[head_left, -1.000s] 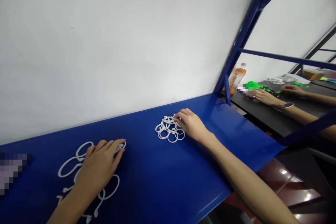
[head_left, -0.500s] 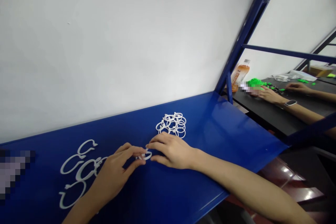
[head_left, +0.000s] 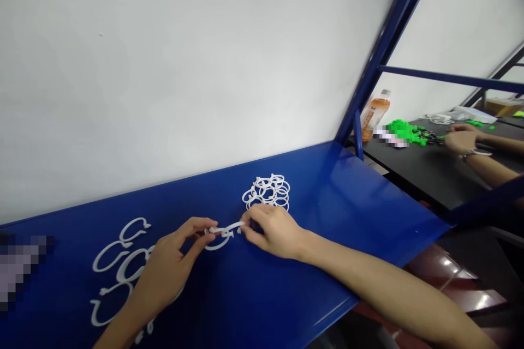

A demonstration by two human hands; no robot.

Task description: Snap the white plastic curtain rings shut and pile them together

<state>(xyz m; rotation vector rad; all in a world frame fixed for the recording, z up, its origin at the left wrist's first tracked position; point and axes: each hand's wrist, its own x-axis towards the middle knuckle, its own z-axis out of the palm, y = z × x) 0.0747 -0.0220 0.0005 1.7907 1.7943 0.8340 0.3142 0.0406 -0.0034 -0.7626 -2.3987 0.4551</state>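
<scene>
Both my hands meet over the middle of the blue shelf [head_left: 344, 196]. My left hand [head_left: 172, 267] pinches the left end of a white plastic ring [head_left: 219, 235], and my right hand [head_left: 272, 230] pinches its right end with thumb and forefinger. The ring is held just above the shelf surface. Just behind my right hand lies a small heap of closed white rings [head_left: 268, 193]. Under and beside my left forearm lie several larger open white rings [head_left: 118, 262], flat on the shelf.
A white wall rises right behind the shelf. A blue frame post [head_left: 380, 60] stands at the shelf's right end. Beyond it, on a black table [head_left: 429, 174], stand an orange drink bottle [head_left: 374, 112] and green parts [head_left: 403, 131], where another person's hand [head_left: 460, 139] works.
My hands left the two ring heaps and came together at mid-shelf. They now hold one white ring between them, pulled a little wider than half a second ago. The other person's hands moved right.
</scene>
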